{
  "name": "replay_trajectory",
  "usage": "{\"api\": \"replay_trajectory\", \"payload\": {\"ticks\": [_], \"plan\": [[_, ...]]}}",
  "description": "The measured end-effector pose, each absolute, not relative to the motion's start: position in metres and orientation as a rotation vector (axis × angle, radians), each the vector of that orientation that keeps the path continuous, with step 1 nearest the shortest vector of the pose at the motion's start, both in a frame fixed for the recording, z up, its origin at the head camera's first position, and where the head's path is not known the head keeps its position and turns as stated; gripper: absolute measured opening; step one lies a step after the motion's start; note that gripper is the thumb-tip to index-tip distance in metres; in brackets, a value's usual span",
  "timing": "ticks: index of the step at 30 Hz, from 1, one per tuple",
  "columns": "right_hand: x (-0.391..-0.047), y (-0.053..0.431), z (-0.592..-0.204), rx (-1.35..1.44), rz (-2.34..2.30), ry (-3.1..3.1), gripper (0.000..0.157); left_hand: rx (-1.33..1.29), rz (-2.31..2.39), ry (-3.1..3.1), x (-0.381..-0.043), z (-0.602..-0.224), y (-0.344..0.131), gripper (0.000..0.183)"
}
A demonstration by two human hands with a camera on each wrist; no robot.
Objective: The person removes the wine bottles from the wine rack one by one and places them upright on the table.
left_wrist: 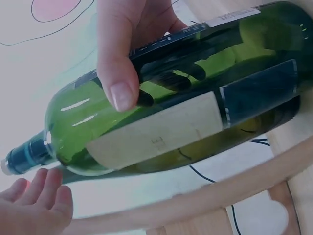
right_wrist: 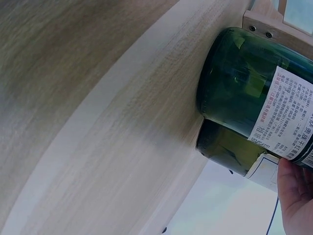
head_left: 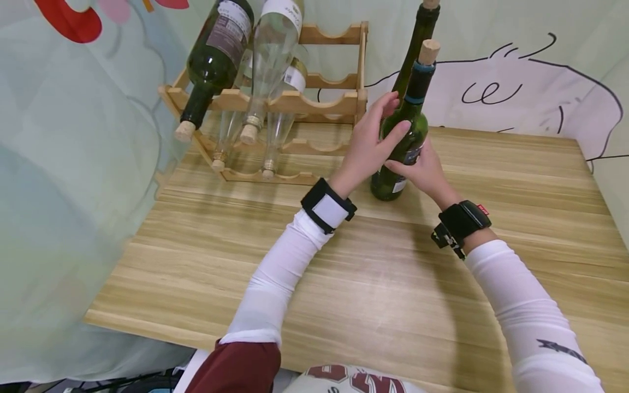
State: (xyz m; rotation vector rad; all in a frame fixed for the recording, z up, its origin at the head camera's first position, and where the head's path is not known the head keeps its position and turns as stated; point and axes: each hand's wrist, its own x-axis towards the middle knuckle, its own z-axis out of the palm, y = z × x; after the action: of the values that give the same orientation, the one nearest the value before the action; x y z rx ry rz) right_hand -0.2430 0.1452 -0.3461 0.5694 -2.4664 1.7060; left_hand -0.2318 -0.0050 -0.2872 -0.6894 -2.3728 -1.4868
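A corked green wine bottle point(head_left: 415, 125) is upright on the tabletop, a blue ring round its dark neck. My right hand point(head_left: 426, 170) grips its body, with the thumb point(left_wrist: 120, 88) laid across the glass in the left wrist view. My left hand point(head_left: 366, 143) is at the bottle's left shoulder, its thumb pointing toward the glass. In the left wrist view, the left fingers point(left_wrist: 46, 193) are loosely bent beside the neck; whether they touch it I cannot tell. Directly behind stands another green bottle point(head_left: 421, 34), partly hidden, with a pale label point(right_wrist: 266, 171).
A wooden wine rack point(head_left: 356, 103) stands left of the hands. On its upper tier lie a dark bottle point(head_left: 211, 68) and a clear bottle point(head_left: 272, 57); clear bottles point(head_left: 280, 123) lie lower down. Wooden table point(head_left: 373, 284) extends in front, and a patterned curtain point(head_left: 516, 93) hangs behind.
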Motion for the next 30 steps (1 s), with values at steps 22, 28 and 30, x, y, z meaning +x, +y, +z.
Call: {"api": "replay_trajectory", "payload": {"ticks": [22,28,30], "plan": [[-0.240,0.145,-0.343,0.485,1.655,-2.545,0.076,-0.452,-1.659,-2.151,-0.217,-0.315,-0.069,0.035],[-0.241,0.145,-0.343,0.490,1.641,-2.546,0.075,-0.268,-1.793,-2.099,-0.203,-0.299,-0.081,0.033],[-0.241,0.145,-0.343,0.496,1.645,-2.542,0.075,-0.224,-1.835,-2.061,-0.202,-0.297,-0.085,0.033]]}}
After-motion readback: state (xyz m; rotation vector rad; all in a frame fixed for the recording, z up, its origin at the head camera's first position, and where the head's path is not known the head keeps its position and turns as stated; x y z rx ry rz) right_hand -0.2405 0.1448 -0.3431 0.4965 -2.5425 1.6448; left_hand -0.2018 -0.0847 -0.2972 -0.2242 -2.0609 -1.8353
